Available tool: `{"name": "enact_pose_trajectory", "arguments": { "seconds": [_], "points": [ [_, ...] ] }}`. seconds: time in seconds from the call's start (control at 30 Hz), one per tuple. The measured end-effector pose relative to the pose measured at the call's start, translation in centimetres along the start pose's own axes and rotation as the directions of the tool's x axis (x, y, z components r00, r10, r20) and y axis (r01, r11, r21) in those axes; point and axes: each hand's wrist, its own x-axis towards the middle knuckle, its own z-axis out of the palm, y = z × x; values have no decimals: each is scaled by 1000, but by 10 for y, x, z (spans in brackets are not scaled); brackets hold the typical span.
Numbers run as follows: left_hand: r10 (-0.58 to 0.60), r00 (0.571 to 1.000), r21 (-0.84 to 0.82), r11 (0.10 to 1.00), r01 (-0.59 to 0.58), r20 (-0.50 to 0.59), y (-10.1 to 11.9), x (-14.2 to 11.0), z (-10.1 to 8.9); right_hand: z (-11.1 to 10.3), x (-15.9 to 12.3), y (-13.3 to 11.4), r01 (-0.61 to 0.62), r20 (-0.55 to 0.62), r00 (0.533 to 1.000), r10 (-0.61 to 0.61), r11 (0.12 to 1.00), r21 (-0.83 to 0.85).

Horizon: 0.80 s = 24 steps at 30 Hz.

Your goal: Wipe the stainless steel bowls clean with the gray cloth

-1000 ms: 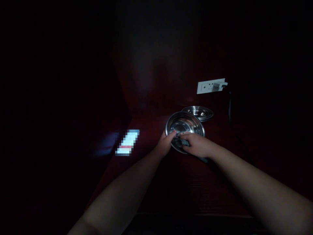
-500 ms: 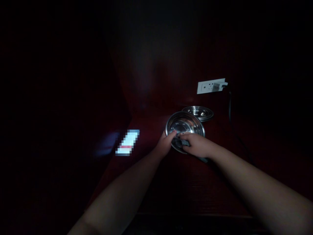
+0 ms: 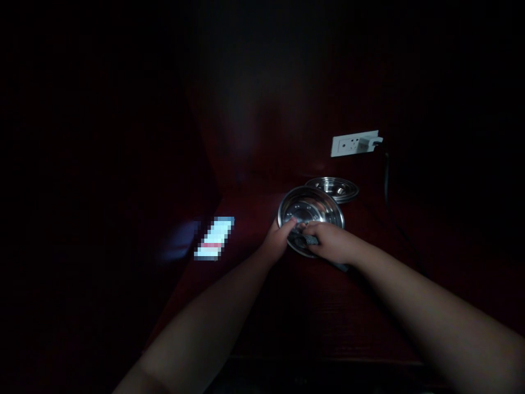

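The scene is very dark. A steel bowl (image 3: 310,209) is tilted toward me on a dark red wooden table (image 3: 311,312). My left hand (image 3: 278,241) grips the bowl's near left rim with closed fingers. My right hand (image 3: 334,244) is closed on a dark grey cloth (image 3: 304,239) and presses it against the bowl's near edge. A second steel bowl (image 3: 333,189) lies flat just behind the first one.
A lit phone screen (image 3: 215,238) lies on the table to the left. A white wall socket (image 3: 353,144) with a plugged-in charger sits on the back panel, and its dark cable (image 3: 386,175) hangs down to the right. Dark walls close in left and behind.
Almost nothing has changed; my right hand with the cloth has shifted very slightly along the bowl's near edge.
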Motion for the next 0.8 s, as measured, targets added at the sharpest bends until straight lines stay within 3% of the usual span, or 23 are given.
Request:
{"name": "enact_pose_trajectory", "arguments": {
  "seconds": [0.8],
  "points": [
    [-10,1000,-22,1000,9,-14,-2,2,0,1,1,1,-2,-3,1000,2,1000,9]
  ]
}}
